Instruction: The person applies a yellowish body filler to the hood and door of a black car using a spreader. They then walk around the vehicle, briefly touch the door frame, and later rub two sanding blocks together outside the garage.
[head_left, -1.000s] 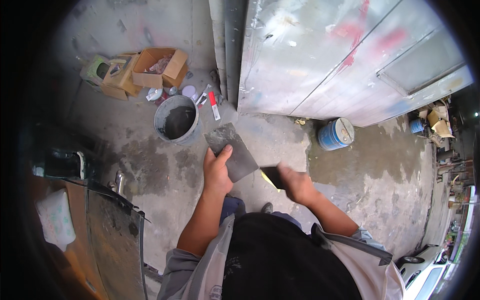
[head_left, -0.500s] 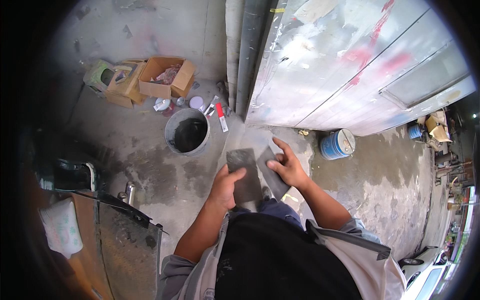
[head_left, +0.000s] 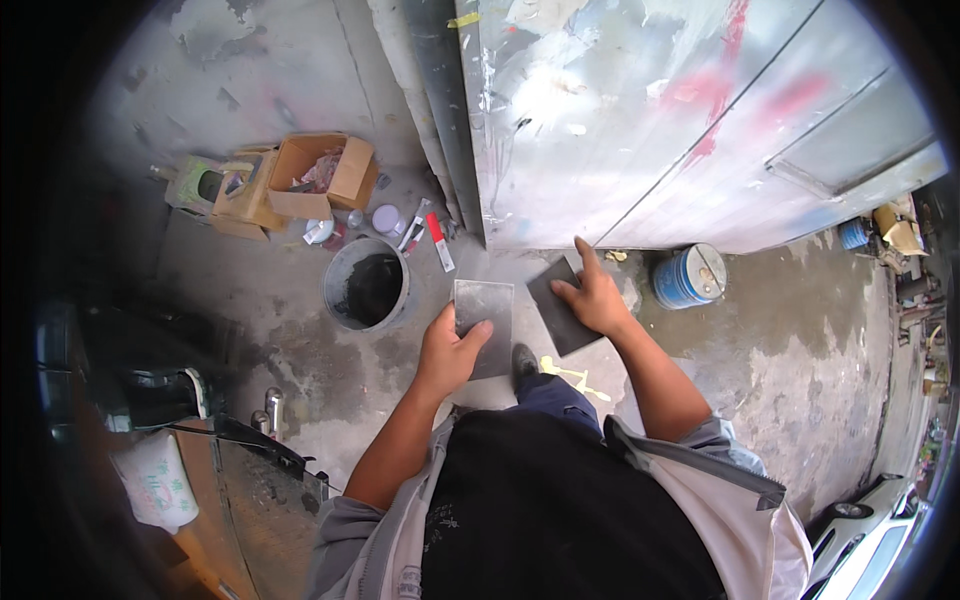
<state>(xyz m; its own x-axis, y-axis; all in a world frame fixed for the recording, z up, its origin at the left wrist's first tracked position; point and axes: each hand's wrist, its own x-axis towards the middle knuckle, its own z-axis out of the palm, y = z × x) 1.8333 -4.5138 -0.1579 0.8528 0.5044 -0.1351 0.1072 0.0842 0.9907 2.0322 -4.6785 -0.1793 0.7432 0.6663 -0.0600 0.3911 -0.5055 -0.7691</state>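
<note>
My left hand [head_left: 450, 350] grips a dark grey rectangular sandpaper sheet [head_left: 487, 312], with the thumb pressed on its face and the other fingers hidden behind it. A second dark grey sandpaper sheet [head_left: 560, 318] is in my right hand [head_left: 595, 295]. That thumb lies over the sheet while the index finger points out past its upper edge. Both sheets are held in front of my body above the floor, tilted differently, with a gap between them. Beyond my left hand stands a grey bucket [head_left: 340, 275] with a dark inside.
An open cardboard box [head_left: 297, 203], a red-and-white tube [head_left: 439, 242] and small cans lie by the wall. A paint-marked panel [head_left: 600, 170] rises ahead. A blue drum [head_left: 680, 282] stands right of it. At lower left is a white sack [head_left: 155, 480] on a brown panel.
My hands have moved apart, widening the gap between the two sandpaper sheets. The view has shifted, and a shoe now shows below them.
</note>
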